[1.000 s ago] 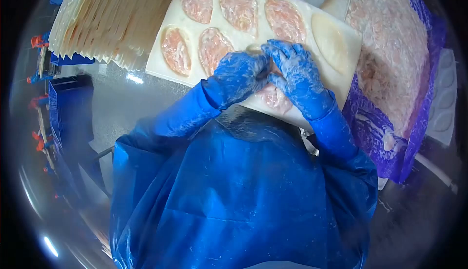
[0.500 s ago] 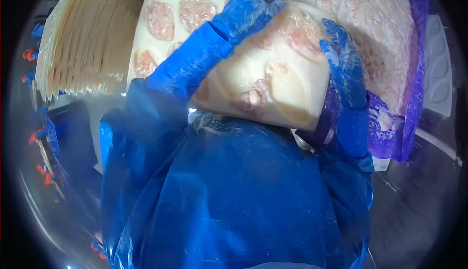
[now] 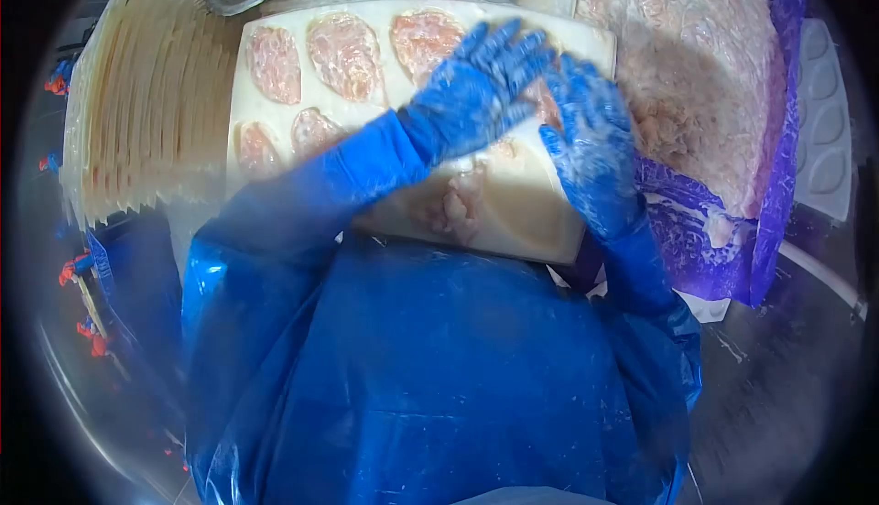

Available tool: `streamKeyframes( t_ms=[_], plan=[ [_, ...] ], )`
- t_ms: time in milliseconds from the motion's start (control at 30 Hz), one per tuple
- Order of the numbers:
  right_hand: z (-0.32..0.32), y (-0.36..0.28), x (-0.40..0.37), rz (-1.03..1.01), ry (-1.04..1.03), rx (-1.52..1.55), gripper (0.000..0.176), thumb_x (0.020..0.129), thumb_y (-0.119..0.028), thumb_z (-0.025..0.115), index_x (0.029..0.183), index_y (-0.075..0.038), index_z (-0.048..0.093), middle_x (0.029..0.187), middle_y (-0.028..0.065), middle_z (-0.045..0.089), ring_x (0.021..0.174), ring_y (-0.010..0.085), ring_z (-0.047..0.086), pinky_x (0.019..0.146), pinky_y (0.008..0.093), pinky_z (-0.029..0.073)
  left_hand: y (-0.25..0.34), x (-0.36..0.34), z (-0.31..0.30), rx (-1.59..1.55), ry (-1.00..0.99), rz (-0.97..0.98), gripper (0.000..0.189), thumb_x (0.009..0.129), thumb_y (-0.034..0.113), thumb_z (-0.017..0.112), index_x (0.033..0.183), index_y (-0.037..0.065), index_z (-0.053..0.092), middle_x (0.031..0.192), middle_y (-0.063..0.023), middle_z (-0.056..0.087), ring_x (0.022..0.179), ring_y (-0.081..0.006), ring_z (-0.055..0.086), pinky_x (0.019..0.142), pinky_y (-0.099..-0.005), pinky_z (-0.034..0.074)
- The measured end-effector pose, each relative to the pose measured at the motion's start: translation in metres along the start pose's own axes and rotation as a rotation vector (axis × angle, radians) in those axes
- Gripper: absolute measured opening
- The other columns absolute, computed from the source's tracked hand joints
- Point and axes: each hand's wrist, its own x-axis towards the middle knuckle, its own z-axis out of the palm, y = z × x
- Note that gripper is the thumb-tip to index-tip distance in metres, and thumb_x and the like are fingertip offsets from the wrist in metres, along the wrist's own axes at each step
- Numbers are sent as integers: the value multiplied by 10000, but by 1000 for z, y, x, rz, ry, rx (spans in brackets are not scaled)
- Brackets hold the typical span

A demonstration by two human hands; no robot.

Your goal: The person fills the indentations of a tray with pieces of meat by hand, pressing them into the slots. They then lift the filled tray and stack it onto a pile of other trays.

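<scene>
Left hand [image 3: 476, 84] and right hand [image 3: 591, 134] are pressing flat, fingers spread, gripping nothing, into the mould tray [image 3: 540, 226], and that near meat lump [image 3: 455, 207] is probably needing flattening.

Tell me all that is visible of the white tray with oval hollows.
The white tray looks like plastic, rectangular, lying flat before the person. Its oval hollows sit in rows; those on the left hold pale pink meat. A loose clump lies on its near part. The gloved left hand and right hand rest spread open on its right half.
</scene>
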Motion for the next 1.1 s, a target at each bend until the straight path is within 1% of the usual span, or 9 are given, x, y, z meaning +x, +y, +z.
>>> streamKeyframes(
  t_ms=[233, 367, 533, 600, 633, 833, 900, 1000, 1100],
  plan=[
    [-3, -8, -27, 76, 3, 110, 710, 914, -328, 634, 1524, -55, 394, 1558, 164, 409, 1451, 358, 349, 1222, 494, 226, 9, 20, 18, 108, 176, -91, 709, 974, 459, 517, 1572, 129, 326, 1614, -189, 303, 1491, -401, 255, 1215, -600, 103],
    [15, -7, -12, 7, -8, -114, 700, 925, -321, 634, 1521, -46, 390, 1559, 183, 399, 1451, 360, 352, 1230, 502, 216, -15, 32, 5, 318, 141, -234, 639, 971, 451, 581, 1502, 122, 446, 1551, -170, 409, 1481, -370, 283, 1207, -558, 184],
    [-21, -32, -31, 219, 211, 359, 538, 923, -197, 670, 1409, -21, 520, 1316, 210, 593, 1193, 383, 555, 1041, 471, 425, -11, -42, -44, 230, 293, -144, 588, 967, 439, 559, 1434, 84, 517, 1404, -175, 539, 1345, -354, 451, 1132, -500, 330],
    [-26, -74, -40, 247, 49, 499, 496, 918, -205, 681, 1360, -20, 553, 1268, 203, 614, 1129, 373, 590, 989, 458, 458, 16, -96, -60, -535, -98, -208, 488, 947, 396, 610, 1301, 60, 604, 1142, -137, 605, 1049, -299, 565, 893, -442, 457],
    [-25, -87, -41, 263, -89, 632, 455, 913, -213, 693, 1311, -19, 587, 1221, 197, 635, 1065, 363, 625, 937, 446, 492, 38, -114, -61, -234, 42, -122, 400, 908, 340, 652, 1196, 64, 639, 980, -106, 571, 874, -263, 538, 748, -423, 446],
    [43, -69, -40, 112, 5, 316, 343, 888, -203, 722, 1178, -41, 637, 1115, 171, 665, 912, 321, 675, 807, 393, 540, 31, -126, -52, -70, 19, -160, 315, 840, 245, 704, 1084, 72, 605, 1028, -140, 575, 958, -326, 553, 782, -443, 451],
    [3, -94, -14, 247, 86, 584, 316, 882, -194, 710, 1173, -84, 652, 1119, 138, 669, 927, 299, 675, 836, 404, 546, 27, -129, -53, -70, 38, -234, 274, 848, 236, 705, 1056, 77, 627, 974, -132, 586, 925, -349, 560, 790, -455, 455],
    [23, -96, 2, -238, 17, 193, 283, 905, -201, 658, 1171, -104, 668, 1109, 108, 677, 1001, 321, 659, 930, 417, 523, 35, -136, -62, -172, 127, -263, 287, 848, 250, 721, 1071, 92, 634, 977, -124, 597, 932, -329, 574, 806, -450, 450],
    [36, -95, 8, 62, -207, 316, 277, 924, -221, 635, 1169, -96, 670, 1079, 126, 681, 993, 331, 653, 944, 405, 517, 40, -146, -53, -59, 60, -310, 318, 853, 276, 732, 1101, 104, 633, 992, -106, 602, 942, -311, 578, 833, -449, 433]
  ],
)
